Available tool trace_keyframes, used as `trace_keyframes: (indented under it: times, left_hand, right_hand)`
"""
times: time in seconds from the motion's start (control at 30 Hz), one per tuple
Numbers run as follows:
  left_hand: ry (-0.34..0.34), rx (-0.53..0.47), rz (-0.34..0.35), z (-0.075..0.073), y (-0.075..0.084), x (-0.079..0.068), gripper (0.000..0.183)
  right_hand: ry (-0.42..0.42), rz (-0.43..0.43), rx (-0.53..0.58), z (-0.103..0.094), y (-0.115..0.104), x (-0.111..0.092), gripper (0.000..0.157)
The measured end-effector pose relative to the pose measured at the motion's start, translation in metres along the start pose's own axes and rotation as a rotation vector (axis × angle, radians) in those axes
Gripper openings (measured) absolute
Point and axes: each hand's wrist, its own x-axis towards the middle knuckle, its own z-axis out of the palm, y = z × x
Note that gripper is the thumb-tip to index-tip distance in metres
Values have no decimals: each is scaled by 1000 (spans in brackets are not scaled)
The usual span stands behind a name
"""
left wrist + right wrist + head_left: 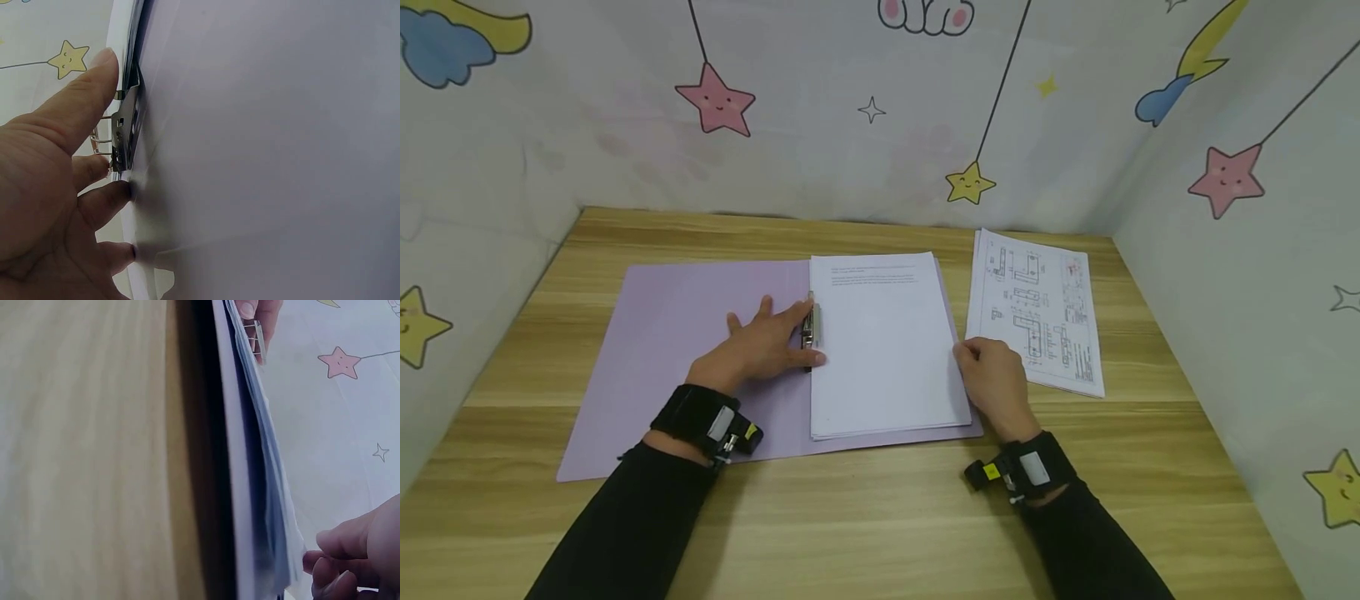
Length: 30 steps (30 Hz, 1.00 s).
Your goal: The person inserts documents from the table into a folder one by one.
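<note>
Sleeves (628, 517) nearest, I see the left hand (752, 346) spread against the clip (809, 328), right hand (997, 377) pinching the paper (887, 350) at right.

Passage over the tabletop (865, 533) between the sleeves (632, 517), metal clip (816, 325) beyond

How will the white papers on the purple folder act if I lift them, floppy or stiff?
The white papers will probably flop, since their edges look wavy in the right wrist view. They might slide apart, as their bottom edges sit slightly uneven.

Print (874, 278) on the white pages (887, 358) and drawing sheet (1049, 310) is illegibly small.
</note>
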Motion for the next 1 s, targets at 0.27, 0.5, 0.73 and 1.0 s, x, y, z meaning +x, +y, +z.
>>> trace_keyframes:
  times: [0.27, 0.5, 0.73, 1.0]
  left_hand:
    - [3, 4, 2, 1, 2, 0, 99]
    - [9, 13, 4, 1, 1, -1, 98]
    - [16, 4, 16, 2, 1, -1, 97]
    - [9, 4, 27, 0, 0, -1, 96]
  right_hand:
    - [-5, -6, 7, 3, 1, 1, 30]
    - [-9, -14, 7, 0, 2, 3, 31]
    - [-88, 0, -10, -2, 3, 5, 33]
    - [-166, 65, 33, 2, 6, 10, 25]
